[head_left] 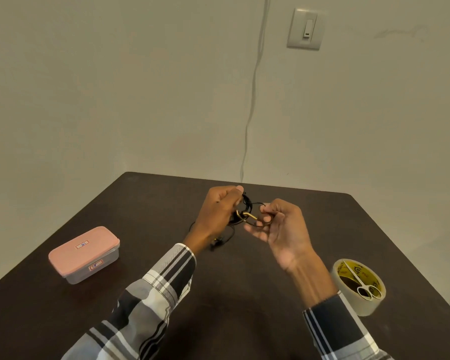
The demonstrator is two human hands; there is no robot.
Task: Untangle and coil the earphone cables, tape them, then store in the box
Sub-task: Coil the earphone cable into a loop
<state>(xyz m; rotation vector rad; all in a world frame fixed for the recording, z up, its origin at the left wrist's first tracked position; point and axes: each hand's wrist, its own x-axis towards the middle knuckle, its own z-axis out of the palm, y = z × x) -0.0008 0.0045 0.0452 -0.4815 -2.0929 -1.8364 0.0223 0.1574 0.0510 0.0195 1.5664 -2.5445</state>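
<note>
Right now my left hand [220, 209] grips the bundled earphone cables [246, 205] above the surface [244, 281], my right hand [276, 224] pinching a loose strand. I'd wind evenly, keeping gentle tension; closed box [83, 255] waits left.

Dark brown table [244, 294] with rounded far corners, pushed up close to a plain beige wall [115, 87]. On that wall, upper right, a pale switch plate [306, 29] with a single rocker; just left of it, a thin light cord [253, 81] running down the wall from the top edge and vanishing behind the table's far edge. Small scissors [361, 281] with white handle loops lying across the top of a roll at the table's right side, blades pointing away toward the wall, handles nearer the front edge.
</note>
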